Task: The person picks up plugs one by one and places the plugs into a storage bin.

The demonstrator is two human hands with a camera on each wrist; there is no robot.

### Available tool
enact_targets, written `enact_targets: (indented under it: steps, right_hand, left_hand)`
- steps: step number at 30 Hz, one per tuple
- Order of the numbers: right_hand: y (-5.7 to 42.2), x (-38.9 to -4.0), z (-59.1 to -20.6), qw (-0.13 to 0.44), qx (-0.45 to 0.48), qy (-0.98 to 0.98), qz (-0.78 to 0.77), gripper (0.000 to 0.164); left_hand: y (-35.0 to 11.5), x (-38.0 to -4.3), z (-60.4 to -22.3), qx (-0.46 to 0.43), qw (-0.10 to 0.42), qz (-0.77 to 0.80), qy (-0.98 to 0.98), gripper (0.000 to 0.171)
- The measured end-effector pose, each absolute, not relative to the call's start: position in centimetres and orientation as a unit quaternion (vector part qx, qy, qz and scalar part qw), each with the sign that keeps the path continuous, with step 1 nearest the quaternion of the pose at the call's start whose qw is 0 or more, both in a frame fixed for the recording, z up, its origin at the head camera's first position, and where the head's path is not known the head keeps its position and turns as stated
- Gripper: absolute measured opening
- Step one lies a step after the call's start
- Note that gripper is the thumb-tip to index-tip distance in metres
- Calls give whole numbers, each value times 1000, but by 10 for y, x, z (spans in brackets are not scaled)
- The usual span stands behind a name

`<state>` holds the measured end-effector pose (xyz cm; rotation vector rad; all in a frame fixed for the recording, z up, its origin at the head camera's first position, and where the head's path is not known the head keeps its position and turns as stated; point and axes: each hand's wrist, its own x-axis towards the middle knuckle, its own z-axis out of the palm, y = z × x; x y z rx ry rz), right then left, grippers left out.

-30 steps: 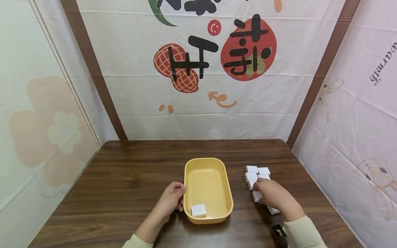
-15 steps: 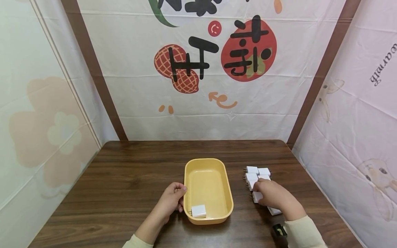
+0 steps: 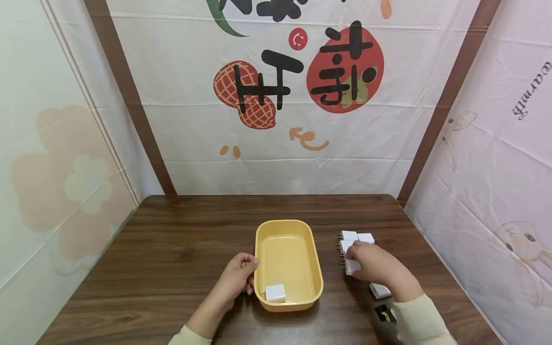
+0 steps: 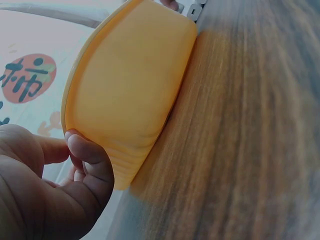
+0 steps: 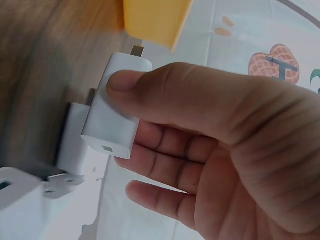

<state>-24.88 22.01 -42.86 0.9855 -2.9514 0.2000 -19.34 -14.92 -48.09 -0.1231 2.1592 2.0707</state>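
A white USB wall charger (image 5: pixel 107 122) has just been shifted toward 11 o'clock by the right hand (image 3: pixel 381 266); it is pinched between thumb and fingers, its prongs turned to 9 o'clock, toward the yellow tray (image 3: pixel 289 254). Whether it is held fully clear of the wooden table (image 3: pixel 194 230) cannot be told. By this shift, the charger is judged to be secured and ready to be carried. The tray's rim is pinched near 9 o'clock by the left hand (image 3: pixel 236 277), unmoved. Inside, at 7 o'clock, another charger (image 3: pixel 274 293) is contained. A charger cluster (image 3: pixel 365 238) is spread toward 2 to 3 o'clock of the tray; a lone charger (image 3: pixel 380 290) is seen at 4 o'clock.
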Motion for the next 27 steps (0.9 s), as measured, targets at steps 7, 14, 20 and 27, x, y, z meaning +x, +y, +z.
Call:
enact_targets:
  steps: [7,14,20,27]
  right_hand:
    - [209,-247,-413,9,320,-945,64,27]
    - [197,-250,-407,25,339,-938,68,27]
    - [188,-249,-401,26,342,-936,81,28]
    - [178,-246,-394,35,353,-931,89,29]
  left_hand:
    - [-148,-194,-484,-46,72,690,719,24]
    - [-149,-193,-481,-46,74,687,721,25]
    - [-149,-193,-481,-51,73,686,722,25]
    - [-149,-193,-481,-48,73,685,723,25]
